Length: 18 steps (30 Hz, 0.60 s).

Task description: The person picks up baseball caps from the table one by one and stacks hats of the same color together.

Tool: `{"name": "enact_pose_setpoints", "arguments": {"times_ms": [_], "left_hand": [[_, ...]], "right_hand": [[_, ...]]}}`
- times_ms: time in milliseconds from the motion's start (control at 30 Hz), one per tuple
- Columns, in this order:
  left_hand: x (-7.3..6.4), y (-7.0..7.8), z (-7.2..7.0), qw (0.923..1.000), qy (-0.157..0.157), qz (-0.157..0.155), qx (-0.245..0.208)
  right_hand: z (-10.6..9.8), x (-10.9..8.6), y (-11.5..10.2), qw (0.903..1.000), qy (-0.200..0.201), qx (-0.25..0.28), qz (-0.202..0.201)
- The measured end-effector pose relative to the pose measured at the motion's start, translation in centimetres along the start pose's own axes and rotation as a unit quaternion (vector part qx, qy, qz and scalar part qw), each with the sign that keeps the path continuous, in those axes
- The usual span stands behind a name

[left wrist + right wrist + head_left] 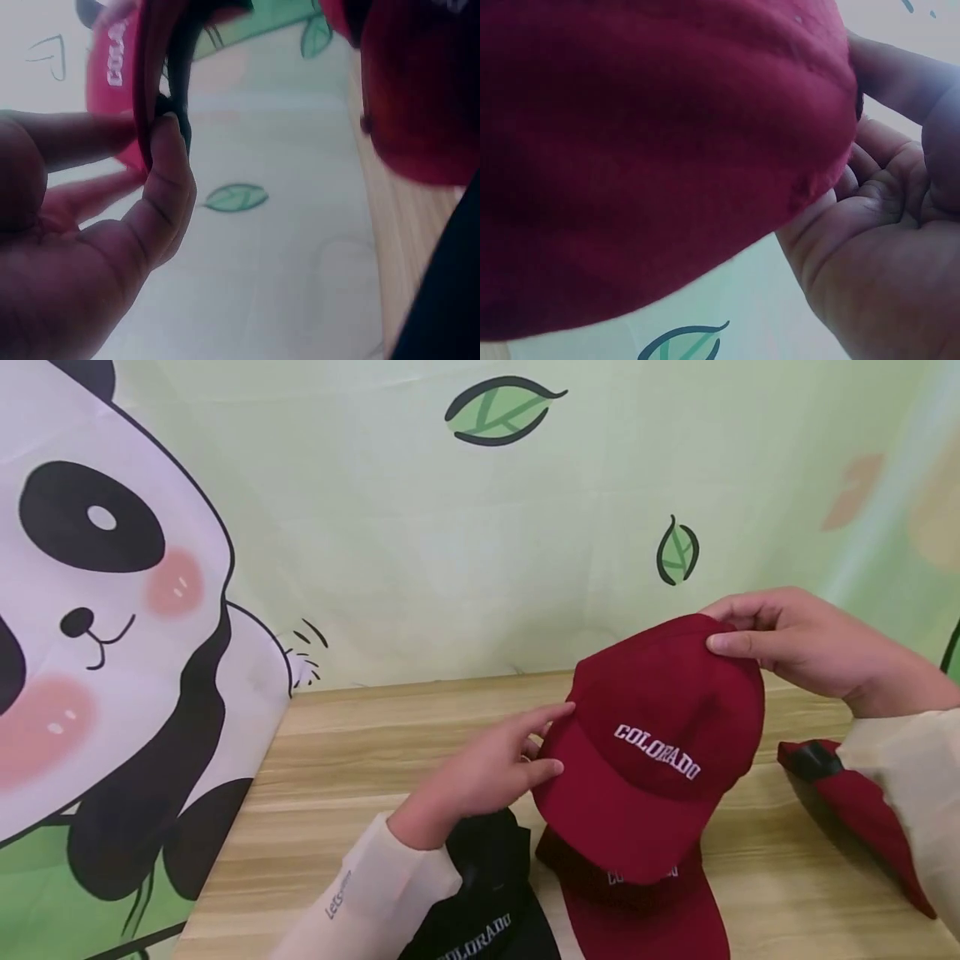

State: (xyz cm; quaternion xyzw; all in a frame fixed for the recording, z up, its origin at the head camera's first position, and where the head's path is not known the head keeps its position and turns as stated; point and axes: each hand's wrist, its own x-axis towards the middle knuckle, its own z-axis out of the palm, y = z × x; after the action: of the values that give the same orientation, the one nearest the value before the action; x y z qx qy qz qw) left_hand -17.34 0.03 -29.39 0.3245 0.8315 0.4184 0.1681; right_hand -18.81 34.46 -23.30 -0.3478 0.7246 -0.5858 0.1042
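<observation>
Both hands hold up a dark red baseball cap [660, 693] with white COLORADO lettering on its front, its brim angled down. At the cap's left edge, beside the brim, my left hand [483, 777] pinches it between thumb and fingers. The left wrist view shows those fingers [169, 165] gripping the cap's rim. My right hand [802, 647] pinches the top of the crown, thumb in front. Directly below, partly hidden, a second red cap [660, 918] lies on the table. A black cap [498, 868] with the same lettering sits beside it, under the left forearm.
Another red piece of headwear [862, 806] with a black part lies at the right, partly covered by the right sleeve. The wood-grain table [360, 760] meets a green backdrop [360, 510] printed with a panda and leaves.
</observation>
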Motion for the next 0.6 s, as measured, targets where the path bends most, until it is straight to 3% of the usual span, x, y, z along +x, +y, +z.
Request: {"name": "enact_pose_setpoints", "arguments": {"times_ms": [133, 300, 600], "left_hand": [[-1.2, -0.1, 1.2, 0.9996, 0.021, 0.000, -0.018], [-2.2, -0.2, 2.4, 0.9977, 0.067, -0.006, -0.002], [-3.2, -0.3, 5.6, 0.9938, 0.104, -0.018, -0.036]], "right_hand": [[0.2, 0.4, -0.2, 0.9998, 0.009, -0.015, 0.008], [0.6, 0.8, -0.7, 0.9991, 0.015, -0.035, 0.020], [1.2, 1.6, -1.6, 0.9880, 0.025, -0.144, 0.049]]}}
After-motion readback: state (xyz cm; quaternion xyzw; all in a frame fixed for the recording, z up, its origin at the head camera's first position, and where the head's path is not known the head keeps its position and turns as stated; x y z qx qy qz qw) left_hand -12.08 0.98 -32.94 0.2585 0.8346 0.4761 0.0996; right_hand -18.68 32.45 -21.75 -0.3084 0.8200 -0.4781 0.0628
